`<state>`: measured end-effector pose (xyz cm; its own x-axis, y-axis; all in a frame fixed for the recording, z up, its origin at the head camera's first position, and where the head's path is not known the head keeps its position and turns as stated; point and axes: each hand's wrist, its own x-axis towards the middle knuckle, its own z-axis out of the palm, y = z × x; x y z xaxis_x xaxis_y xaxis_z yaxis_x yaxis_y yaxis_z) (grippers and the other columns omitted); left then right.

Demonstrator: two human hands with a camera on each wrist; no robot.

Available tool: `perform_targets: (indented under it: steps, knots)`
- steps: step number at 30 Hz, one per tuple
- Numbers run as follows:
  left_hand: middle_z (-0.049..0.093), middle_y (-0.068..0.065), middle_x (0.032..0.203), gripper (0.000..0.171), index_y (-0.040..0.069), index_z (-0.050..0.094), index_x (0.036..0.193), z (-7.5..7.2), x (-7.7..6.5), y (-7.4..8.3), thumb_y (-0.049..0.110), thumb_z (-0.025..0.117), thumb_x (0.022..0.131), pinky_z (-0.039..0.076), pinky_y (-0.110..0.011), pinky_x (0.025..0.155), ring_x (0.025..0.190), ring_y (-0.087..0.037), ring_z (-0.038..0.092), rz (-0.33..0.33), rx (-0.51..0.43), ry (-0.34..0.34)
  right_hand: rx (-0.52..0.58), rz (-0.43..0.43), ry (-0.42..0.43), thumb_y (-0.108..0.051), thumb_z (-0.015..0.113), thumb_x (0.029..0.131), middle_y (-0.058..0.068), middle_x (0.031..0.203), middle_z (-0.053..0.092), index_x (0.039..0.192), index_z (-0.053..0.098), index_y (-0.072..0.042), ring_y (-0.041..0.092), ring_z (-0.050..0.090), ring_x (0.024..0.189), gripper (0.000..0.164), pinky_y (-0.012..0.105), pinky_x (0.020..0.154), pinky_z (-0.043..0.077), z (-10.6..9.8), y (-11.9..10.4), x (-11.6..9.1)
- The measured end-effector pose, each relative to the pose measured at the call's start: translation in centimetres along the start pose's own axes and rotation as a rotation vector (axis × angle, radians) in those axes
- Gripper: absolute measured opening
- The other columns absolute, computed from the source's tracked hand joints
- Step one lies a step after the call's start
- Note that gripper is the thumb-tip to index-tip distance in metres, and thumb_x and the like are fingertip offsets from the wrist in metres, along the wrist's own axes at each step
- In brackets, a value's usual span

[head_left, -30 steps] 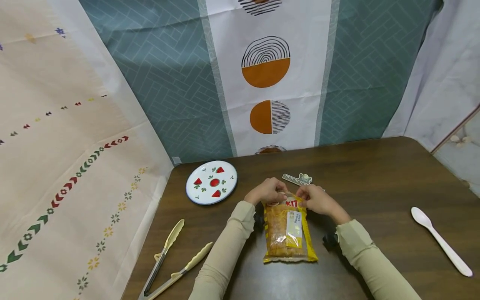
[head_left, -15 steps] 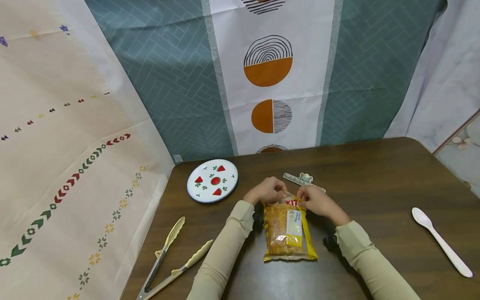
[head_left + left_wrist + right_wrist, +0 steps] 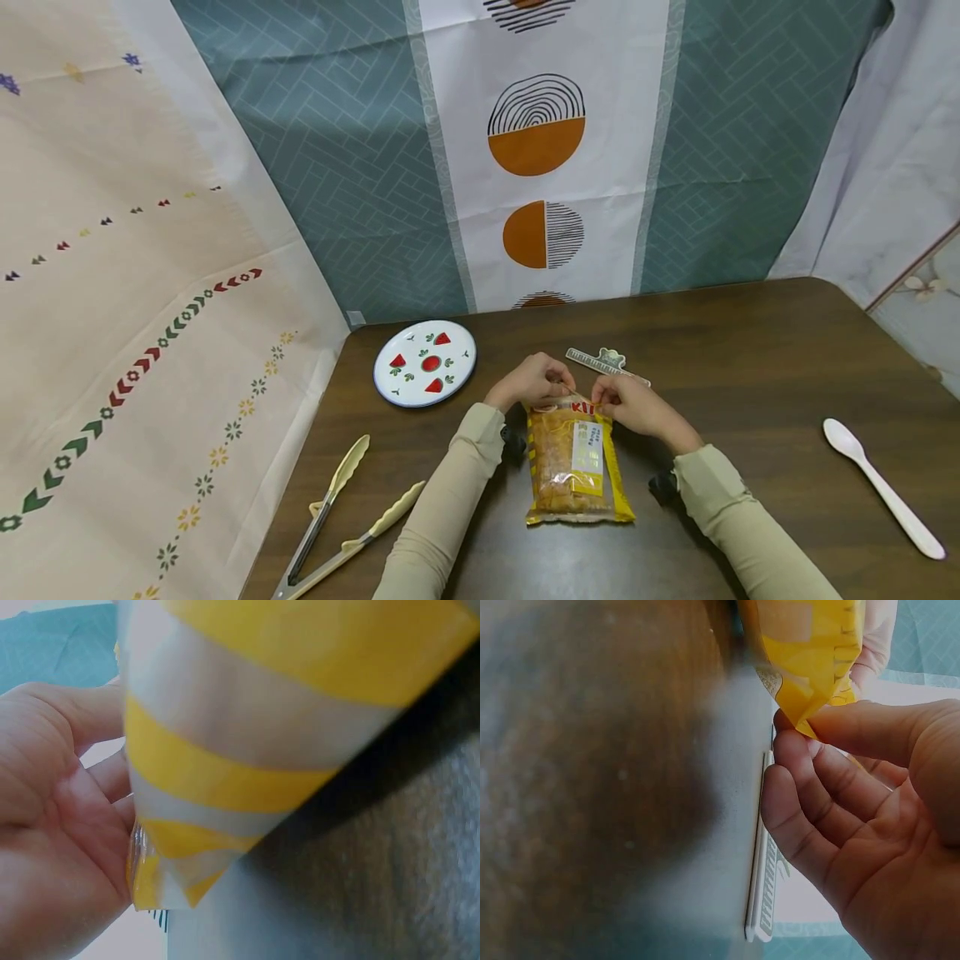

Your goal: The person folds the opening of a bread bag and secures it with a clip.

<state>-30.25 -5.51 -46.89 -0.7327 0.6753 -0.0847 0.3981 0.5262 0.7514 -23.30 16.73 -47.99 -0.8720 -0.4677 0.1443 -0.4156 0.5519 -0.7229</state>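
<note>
A yellow and clear plastic food bag [image 3: 555, 454] with red lettering and a white label lies in front of me, golden-brown food showing through it. My left hand [image 3: 529, 381] pinches its top edge on the left. The right hand [image 3: 637, 405] pinches the same edge farther right. In the right wrist view, the thumb and index finger of the right hand [image 3: 885, 825] grip a yellow corner of the bag [image 3: 802, 652]. The bag's striped side [image 3: 225, 757] hides the left fingertips in the left wrist view.
Just beyond the hands lies a ruler-like clip [image 3: 600, 361]. A white plate with watermelon prints [image 3: 412, 387] sits at the back left. Spread tongs [image 3: 324, 517] lie at the front left, near the left sleeve. A white spoon [image 3: 885, 487] rests far right.
Both hands stay at the bag's top edge. That edge now bends over more, and the red lettering looks more squashed than before.
</note>
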Motion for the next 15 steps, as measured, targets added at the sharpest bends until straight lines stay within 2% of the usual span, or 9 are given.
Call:
perform_targets:
  steps: [6, 15]
  knots:
    - [0.073, 0.003, 0.088, 0.012, 0.007, 0.077, 0.093, -0.03, -0.02, -0.27, -0.002, 0.07, 0.093, 0.047, -0.024, 0.073, 0.079, -0.012, 0.056, 0.003, -0.066, 0.018, 0.025, -0.021, -0.015, 0.013, 0.062, 0.087, -0.003, 0.072, 0.058, 0.085, 0.062, -0.006, 0.011, 0.051, 0.063, 0.018, 0.028, 0.057, 0.045, 0.01, 0.16, 0.12]
    - [0.072, -0.001, 0.087, 0.012, 0.003, 0.075, 0.09, -0.2, -0.09, -0.26, -0.005, 0.067, 0.094, 0.047, -0.025, 0.07, 0.075, -0.013, 0.055, 0.011, -0.117, -0.021, 0.064, -0.021, -0.035, 0.014, 0.057, 0.085, -0.001, 0.071, 0.056, 0.085, 0.062, -0.002, 0.011, 0.049, 0.061, 0.018, 0.027, 0.056, 0.043, 0.04, 0.02, 0.16]
